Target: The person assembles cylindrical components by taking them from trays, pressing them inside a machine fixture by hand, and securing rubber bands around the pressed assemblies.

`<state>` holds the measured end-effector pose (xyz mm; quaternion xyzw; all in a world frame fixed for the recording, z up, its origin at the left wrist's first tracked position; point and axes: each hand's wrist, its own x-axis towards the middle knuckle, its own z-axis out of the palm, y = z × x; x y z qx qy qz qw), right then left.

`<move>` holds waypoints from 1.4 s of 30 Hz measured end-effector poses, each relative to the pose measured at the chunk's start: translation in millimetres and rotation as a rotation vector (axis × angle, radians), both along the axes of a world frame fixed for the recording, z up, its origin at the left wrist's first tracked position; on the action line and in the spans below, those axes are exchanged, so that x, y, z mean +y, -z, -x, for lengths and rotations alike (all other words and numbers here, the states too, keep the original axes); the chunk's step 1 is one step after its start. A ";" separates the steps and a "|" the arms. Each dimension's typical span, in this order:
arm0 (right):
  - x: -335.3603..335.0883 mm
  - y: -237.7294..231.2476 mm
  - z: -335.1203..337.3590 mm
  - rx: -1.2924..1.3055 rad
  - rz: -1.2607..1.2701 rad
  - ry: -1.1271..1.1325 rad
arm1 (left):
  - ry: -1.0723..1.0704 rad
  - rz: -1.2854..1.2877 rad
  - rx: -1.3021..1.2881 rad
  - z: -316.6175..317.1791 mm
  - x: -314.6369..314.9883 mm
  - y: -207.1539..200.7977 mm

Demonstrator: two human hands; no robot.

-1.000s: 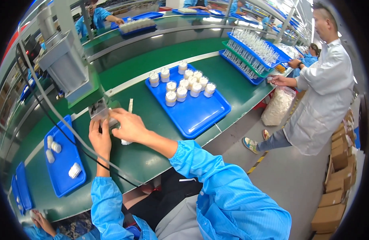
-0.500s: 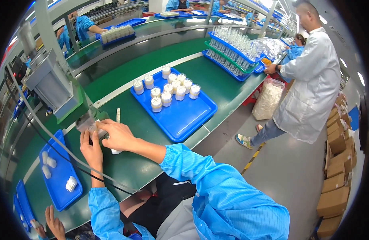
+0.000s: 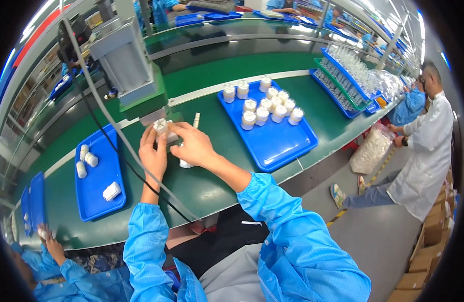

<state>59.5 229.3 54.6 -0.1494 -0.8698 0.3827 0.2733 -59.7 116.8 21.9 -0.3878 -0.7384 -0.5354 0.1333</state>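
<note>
Fingers of L hand pinch white-topped cup nr. press; R hand curls beside it, grip unclear. Approx. dozen similar cups, R tray, prob. done; white rolls, L tray, seem left.

The cylinder is white, tray blue, worktop green.

"What's worn on top?"

"A bright blue jacket with fine lines through the cloth, open down the front."

"And the sleeves?"

"Long and loose, gathered at the cuffs, leaving the left hand and right hand bare."

"What shows underneath?"

"A pale grey garment, then black fabric with a thin white stripe, just off the table's near edge."
</note>
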 end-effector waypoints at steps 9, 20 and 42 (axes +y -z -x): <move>-1.3 -7.5 -1.7 -0.061 0.044 -0.018 | 0.040 -0.015 -0.039 0.5 -2.5 -2.5; -1.5 -6.9 -35.6 -0.043 -0.194 0.043 | -0.006 0.015 -0.173 2.8 6.3 -11.9; 15.8 5.2 -52.6 0.178 0.310 -0.161 | 0.108 0.178 -0.308 -73.2 -95.4 0.3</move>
